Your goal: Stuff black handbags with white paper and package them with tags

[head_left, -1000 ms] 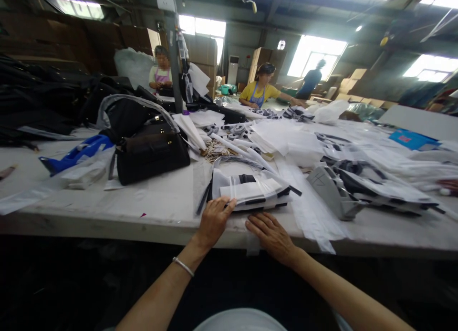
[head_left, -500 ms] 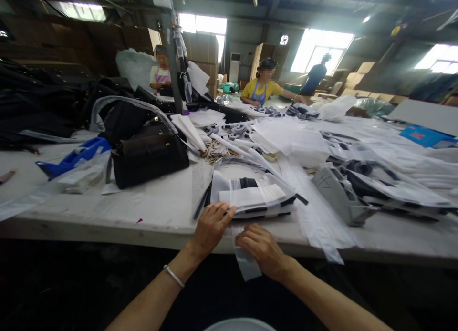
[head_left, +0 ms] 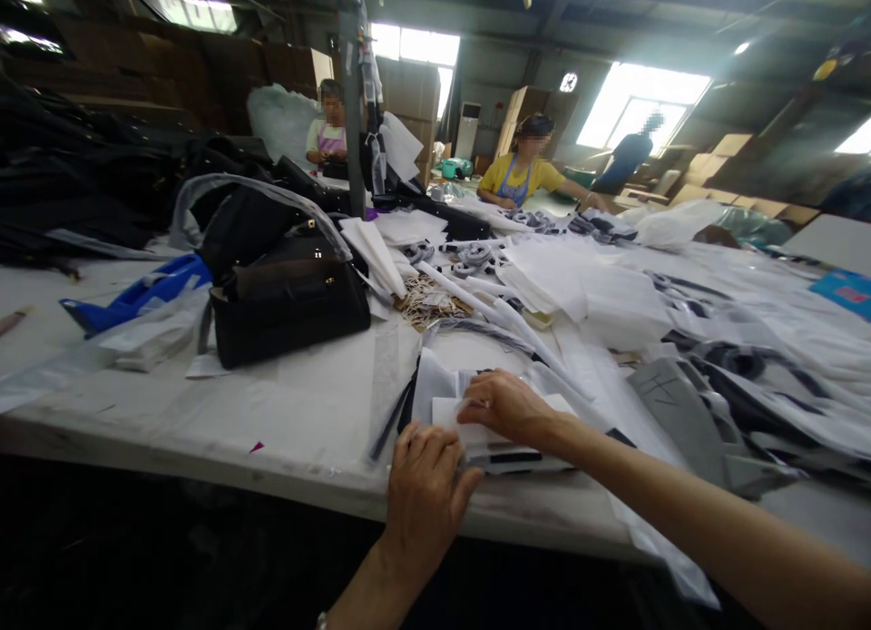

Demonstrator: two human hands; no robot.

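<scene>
On the table in front of me lies a flat bundle of black bag pieces wrapped in white sheet point(head_left: 442, 371). A white paper piece point(head_left: 445, 412) rests on it. My right hand point(head_left: 507, 403) is over the bundle's top, fingers pinched on the clear plastic strip, most of which is hidden beneath them. My left hand point(head_left: 428, 476) lies on the bundle's front edge, fingers bent over it and thumb apart. To the left stands a black handbag point(head_left: 292, 312) with a plastic-wrapped handle point(head_left: 262, 190).
A grey tape dispenser point(head_left: 687, 412) sits at the right, beside long plastic strips. A blue tape dispenser point(head_left: 146, 290) lies at the left. White sheets point(head_left: 578, 276) and a heap of thin ties point(head_left: 435, 299) are farther back. Several people are beyond, one in a yellow top point(head_left: 521, 176).
My right hand has moved from the table's front edge up onto the bundle, bringing the loose end of the plastic strip with it. My left hand sits lower in view, its thumb spread.
</scene>
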